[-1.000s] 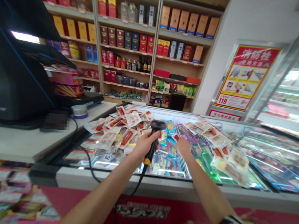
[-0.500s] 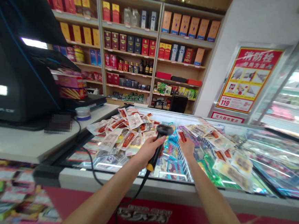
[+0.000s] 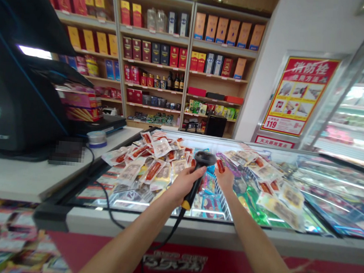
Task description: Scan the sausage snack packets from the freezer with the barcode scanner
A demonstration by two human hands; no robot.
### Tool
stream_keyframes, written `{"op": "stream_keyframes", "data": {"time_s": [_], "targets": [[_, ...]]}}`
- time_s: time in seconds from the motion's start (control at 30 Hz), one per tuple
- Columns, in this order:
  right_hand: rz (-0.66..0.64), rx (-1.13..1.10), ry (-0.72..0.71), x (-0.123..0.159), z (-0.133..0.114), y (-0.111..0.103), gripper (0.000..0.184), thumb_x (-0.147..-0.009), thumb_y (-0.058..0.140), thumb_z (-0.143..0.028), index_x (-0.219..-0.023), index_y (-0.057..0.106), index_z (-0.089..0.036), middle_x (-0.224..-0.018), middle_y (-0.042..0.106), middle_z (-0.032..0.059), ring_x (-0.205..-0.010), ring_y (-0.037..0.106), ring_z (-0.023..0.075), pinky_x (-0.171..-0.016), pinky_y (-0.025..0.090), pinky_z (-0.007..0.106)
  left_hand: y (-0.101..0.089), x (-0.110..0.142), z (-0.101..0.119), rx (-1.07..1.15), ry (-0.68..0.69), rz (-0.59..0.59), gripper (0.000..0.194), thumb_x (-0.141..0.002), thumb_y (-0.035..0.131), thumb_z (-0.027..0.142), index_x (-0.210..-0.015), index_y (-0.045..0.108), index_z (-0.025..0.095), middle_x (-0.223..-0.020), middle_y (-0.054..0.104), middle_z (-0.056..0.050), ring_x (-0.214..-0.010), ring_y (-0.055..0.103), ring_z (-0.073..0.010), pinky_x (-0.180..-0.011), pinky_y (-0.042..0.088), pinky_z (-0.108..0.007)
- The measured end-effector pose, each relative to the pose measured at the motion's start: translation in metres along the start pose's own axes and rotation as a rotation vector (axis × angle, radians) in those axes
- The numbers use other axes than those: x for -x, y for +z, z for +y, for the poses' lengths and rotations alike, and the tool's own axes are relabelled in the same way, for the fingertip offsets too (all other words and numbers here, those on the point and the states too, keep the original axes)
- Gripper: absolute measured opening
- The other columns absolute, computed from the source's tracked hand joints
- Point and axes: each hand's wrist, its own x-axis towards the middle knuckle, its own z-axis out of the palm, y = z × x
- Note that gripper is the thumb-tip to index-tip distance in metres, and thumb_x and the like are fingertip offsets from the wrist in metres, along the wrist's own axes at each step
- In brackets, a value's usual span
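Observation:
My left hand (image 3: 183, 184) is closed around the handle of a black and yellow corded barcode scanner (image 3: 195, 185), its head tilted over the freezer toward my right hand. My right hand (image 3: 224, 180) pinches a small clear packet with a reddish-brown sausage (image 3: 220, 166), just right of the scanner head. Under both hands is the glass top of a chest freezer (image 3: 175, 221). A heap of vacuum-packed sausages (image 3: 152, 170) lies on the glass to the left. More flat packets (image 3: 285, 207) lie to the right.
A white counter (image 3: 11, 177) with a black checkout machine (image 3: 21, 98) and a roll of tape (image 3: 97, 139) stands at left. The scanner's cable (image 3: 109, 206) loops over the freezer's front edge. Shelves of boxed bottles (image 3: 151, 52) line the back wall.
The sausage packet in my right hand has come closer to the scanner head, which has moved slightly right. The view has shifted a little.

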Motion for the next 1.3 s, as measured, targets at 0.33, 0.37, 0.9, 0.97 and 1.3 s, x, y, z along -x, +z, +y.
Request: {"op": "stream_keyframes", "data": {"time_s": [0.33,0.37,0.9,0.97,1.3], "targets": [[-0.075,0.024,0.046,0.0,-0.004,0.004,0.037,-0.071,0.041,-0.043,-0.089,0.056,-0.013,-0.077,0.062,0.0094,-0.073,0.058,0.0219,-0.061,0.041,0.028,-0.02,0.002,0.011,-0.016,0.052,0.054,0.032,-0.063,0.056,0.045,-0.065,0.048,0.014,-0.051,0.051,0.002,-0.04,0.046,-0.0065,-0.039,0.033,-0.018],[-0.099,0.026,0.046,0.001,-0.007,0.007,0.039,-0.071,0.042,-0.044,-0.092,0.054,-0.013,-0.079,0.062,0.0096,-0.074,0.058,0.0222,-0.062,0.041,0.028,-0.026,0.003,0.013,-0.025,0.061,0.101,0.032,-0.063,0.057,0.044,-0.065,0.048,0.014,-0.052,0.051,0.002,-0.04,0.046,-0.0065,-0.039,0.033,-0.018],[-0.253,-0.003,-0.327,0.027,-0.116,0.075,0.05,-0.08,0.033,-0.031,-0.125,0.028,-0.01,-0.129,0.03,0.0168,-0.117,0.028,0.0258,-0.092,0.024,0.04,-0.064,0.007,0.012,-0.018,0.06,0.256,0.032,-0.06,0.059,0.043,-0.066,0.051,0.013,-0.051,0.053,0.001,-0.04,0.047,-0.0072,-0.039,0.036,-0.019],[-0.237,-0.033,-0.271,0.025,-0.111,0.07,0.052,-0.081,0.028,-0.039,-0.128,0.024,-0.016,-0.132,0.026,0.0136,-0.116,0.029,0.0271,-0.089,0.027,0.043,-0.06,0.006,0.013,-0.013,0.062,0.249,0.031,-0.06,0.059,0.043,-0.067,0.051,0.013,-0.051,0.053,0.001,-0.04,0.047,-0.0072,-0.039,0.036,-0.019],[0.004,0.428,-0.019,-0.004,0.07,-0.075,0.042,-0.075,0.04,-0.031,-0.115,0.043,-0.019,-0.123,0.037,0.0119,-0.107,0.038,0.0277,-0.085,0.029,0.045,-0.029,0.001,0.008,-0.059,0.037,0.142,0.033,-0.061,0.058,0.045,-0.067,0.05,0.013,-0.052,0.053,0.001,-0.042,0.048,-0.0075,-0.04,0.036,-0.019]]}}
